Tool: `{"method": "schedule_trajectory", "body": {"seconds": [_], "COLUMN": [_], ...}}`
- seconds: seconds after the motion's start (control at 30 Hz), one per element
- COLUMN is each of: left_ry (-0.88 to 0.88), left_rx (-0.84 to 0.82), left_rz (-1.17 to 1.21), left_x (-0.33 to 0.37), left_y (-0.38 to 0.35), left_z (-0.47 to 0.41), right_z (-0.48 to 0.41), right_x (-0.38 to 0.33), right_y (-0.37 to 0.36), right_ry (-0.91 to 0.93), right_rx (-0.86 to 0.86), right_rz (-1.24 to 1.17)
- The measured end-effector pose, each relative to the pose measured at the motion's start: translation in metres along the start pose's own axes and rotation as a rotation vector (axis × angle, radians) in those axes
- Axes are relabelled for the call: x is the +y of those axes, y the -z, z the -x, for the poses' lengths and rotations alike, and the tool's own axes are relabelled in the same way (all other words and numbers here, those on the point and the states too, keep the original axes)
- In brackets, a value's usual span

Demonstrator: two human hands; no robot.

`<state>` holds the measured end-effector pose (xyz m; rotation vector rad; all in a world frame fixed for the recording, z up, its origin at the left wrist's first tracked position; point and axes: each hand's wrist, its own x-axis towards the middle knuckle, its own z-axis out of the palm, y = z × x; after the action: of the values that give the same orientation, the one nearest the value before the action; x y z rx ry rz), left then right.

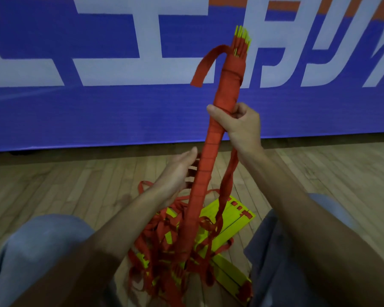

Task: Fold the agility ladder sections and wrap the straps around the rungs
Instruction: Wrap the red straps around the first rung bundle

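A long bundle of yellow ladder rungs (227,89), wound in red strap, stands tilted up in front of me, yellow tips showing at its top. My right hand (235,122) grips the bundle near its middle and also holds a red strap (227,178) that hangs down from the fist. A loose strap end (203,67) curls off the bundle's top. My left hand (177,171) is flat with straight fingers, lying against the lower bundle from the left. More yellow rungs (231,220) and tangled red straps (162,235) lie on the floor between my knees.
I sit on a wooden floor (53,185) with my knees (42,240) in blue jeans on either side of the pile. A large blue, white and orange banner (98,107) stands along the floor just beyond the ladder.
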<state>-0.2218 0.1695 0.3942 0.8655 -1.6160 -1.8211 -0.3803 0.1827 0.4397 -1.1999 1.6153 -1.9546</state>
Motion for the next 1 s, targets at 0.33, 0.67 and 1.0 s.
{"method": "schedule_trajectory", "body": {"seconds": [0.33,0.67,1.0], "left_ry": [-0.071,0.010,0.019], "left_rx": [0.180,0.149,-0.111], "left_rz": [-0.232,0.083,0.213], "left_x": [-0.022,-0.007,0.009], "left_y": [-0.003,0.013,0.015], "left_z": [-0.008,-0.002,0.009], "right_z": [0.003,0.005,0.008], "right_x": [0.016,0.020,0.004], "right_y": [-0.005,0.003,0.006], "right_ry": [-0.050,0.215,-0.014], "right_rx": [0.043,-0.292,-0.435], "right_rz": [0.379,0.859,0.226]}}
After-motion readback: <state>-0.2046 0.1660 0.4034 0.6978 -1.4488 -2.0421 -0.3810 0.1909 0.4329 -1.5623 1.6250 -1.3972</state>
